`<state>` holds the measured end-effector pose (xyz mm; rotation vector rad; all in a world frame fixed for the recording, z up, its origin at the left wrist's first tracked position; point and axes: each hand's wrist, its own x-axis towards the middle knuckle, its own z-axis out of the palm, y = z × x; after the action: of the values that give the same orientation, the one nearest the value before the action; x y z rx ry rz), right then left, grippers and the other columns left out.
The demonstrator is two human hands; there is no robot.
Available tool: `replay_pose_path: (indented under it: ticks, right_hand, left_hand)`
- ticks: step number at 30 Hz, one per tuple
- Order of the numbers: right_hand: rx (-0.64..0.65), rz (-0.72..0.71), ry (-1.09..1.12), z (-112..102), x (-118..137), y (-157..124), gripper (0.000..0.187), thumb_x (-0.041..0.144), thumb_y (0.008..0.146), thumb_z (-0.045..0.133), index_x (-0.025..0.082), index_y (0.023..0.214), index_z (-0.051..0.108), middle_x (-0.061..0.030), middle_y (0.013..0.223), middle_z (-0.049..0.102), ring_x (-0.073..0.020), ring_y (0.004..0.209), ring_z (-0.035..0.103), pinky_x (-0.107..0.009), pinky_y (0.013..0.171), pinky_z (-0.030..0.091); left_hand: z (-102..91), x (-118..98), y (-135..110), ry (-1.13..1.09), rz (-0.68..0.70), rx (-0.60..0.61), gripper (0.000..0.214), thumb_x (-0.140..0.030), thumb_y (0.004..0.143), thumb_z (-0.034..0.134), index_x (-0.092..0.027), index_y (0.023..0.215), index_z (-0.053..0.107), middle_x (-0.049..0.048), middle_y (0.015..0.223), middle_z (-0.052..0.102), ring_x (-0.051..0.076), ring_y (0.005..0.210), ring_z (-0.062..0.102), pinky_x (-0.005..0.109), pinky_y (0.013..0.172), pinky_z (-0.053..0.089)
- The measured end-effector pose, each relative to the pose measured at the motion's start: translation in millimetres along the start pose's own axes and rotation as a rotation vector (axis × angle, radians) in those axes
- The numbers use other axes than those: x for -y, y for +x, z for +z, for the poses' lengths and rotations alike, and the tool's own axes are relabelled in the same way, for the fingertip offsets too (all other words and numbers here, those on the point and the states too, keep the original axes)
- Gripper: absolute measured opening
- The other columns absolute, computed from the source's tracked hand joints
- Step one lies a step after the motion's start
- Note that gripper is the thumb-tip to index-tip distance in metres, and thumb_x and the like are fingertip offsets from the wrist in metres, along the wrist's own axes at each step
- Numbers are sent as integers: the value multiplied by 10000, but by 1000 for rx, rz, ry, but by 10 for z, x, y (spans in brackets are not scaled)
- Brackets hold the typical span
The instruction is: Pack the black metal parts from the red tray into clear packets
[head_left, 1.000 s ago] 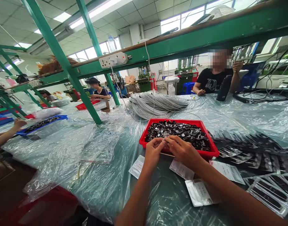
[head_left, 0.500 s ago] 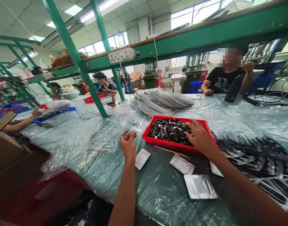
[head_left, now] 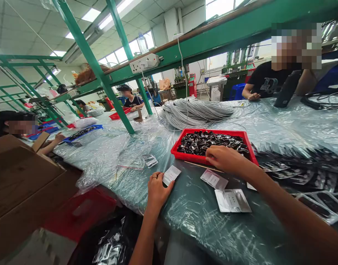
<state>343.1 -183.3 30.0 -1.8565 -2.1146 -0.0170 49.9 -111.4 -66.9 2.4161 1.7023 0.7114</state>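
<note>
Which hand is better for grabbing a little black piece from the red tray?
Probably the right hand: it's at the red tray's near rim, close to the black pieces. The left hand is farther off, at a silvery packet.

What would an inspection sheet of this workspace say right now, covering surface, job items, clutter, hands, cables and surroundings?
Surface: green table, partly covered with wrinkled clear plastic.
Job's things: red tray holding many small black pieces; silvery packet at the left hand.
Clutter: other packets in front of the tray; thin stick along its near side; cardboard box at left.
Hands: left hand touching the packet; right hand at the tray's near rim, fingertips hidden.
Cables: grey cable coil behind the tray; power strip on the green beam.
Surroundings: person in black across the table; others at left.
</note>
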Motion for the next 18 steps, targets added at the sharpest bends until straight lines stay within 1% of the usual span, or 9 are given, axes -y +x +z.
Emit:
replay_pose_path:
  ticks: [2, 4, 6, 8, 9, 11, 12, 15, 18]
  right_hand:
    - [189, 27, -26, -165, -39, -89, 173, 257, 902, 542, 182, 898, 698, -79, 889, 718, -225, 808, 662, -283, 659, 446]
    - [260, 71, -68, -266, -87, -163, 192, 219, 905, 537, 172, 879, 722, -91, 869, 735, -231, 835, 671, -277, 671, 437]
    - [337, 102, -119, -258, -98, -208, 228, 127, 888, 524, 147, 832, 744, -112, 825, 742, -223, 805, 688, -267, 667, 443]
    - [417, 115, -163, -133, -52, -210, 231, 48, 844, 542, 126, 815, 758, -132, 798, 746, -217, 765, 704, -254, 643, 456]
    - [415, 120, -175, -38, -12, -194, 228, 41, 839, 553, 128, 856, 763, -134, 838, 753, -216, 775, 711, -250, 643, 467]
    - [377, 111, -195, 175, 79, -138, 244, 73, 883, 545, 139, 1001, 748, -140, 981, 752, -222, 907, 712, -252, 714, 498]
    - [361, 111, -207, 275, 122, -105, 244, 72, 889, 544, 133, 1015, 744, -148, 1012, 746, -230, 954, 706, -260, 747, 509]
    - [329, 117, -235, 474, 212, -27, 229, 36, 847, 593, 114, 1000, 744, -171, 1010, 741, -257, 963, 710, -291, 772, 534]
    - [309, 121, -238, 537, 239, -4, 216, 10, 804, 632, 108, 958, 748, -175, 961, 746, -277, 933, 720, -311, 758, 548]
  left_hand:
    - [-21, 24, -64, -45, 71, -3, 422, -433, 750, 655, -134, 1047, 669, 153, 1159, 620, 325, 1118, 573, 484, 994, 461]
    - [-35, 48, -151, -108, 151, 9, 423, -456, 753, 646, -158, 1051, 669, 138, 1171, 618, 320, 1146, 568, 482, 1005, 468]
    - [-19, 58, -247, -164, 204, 49, 439, -478, 773, 614, -172, 1084, 665, 133, 1202, 613, 316, 1170, 567, 481, 994, 488]
    - [38, 59, -324, -205, 243, 93, 461, -502, 783, 587, -178, 1100, 669, 133, 1206, 619, 315, 1159, 583, 489, 984, 501]
    - [78, 59, -348, -217, 250, 96, 478, -522, 786, 576, -181, 1109, 671, 133, 1207, 622, 316, 1151, 592, 496, 984, 503]
    - [159, 64, -364, -229, 236, 67, 514, -563, 795, 550, -194, 1132, 668, 129, 1224, 622, 320, 1164, 590, 511, 998, 494]
    - [193, 70, -360, -231, 225, 51, 535, -585, 792, 540, -197, 1136, 669, 128, 1227, 624, 324, 1166, 590, 517, 999, 494]
    - [246, 93, -334, -233, 206, 37, 584, -632, 772, 526, -197, 1131, 677, 127, 1230, 633, 332, 1147, 603, 519, 987, 504]
    - [247, 114, -322, -219, 207, 44, 601, -640, 758, 531, -194, 1133, 681, 129, 1244, 635, 332, 1138, 611, 505, 978, 513]
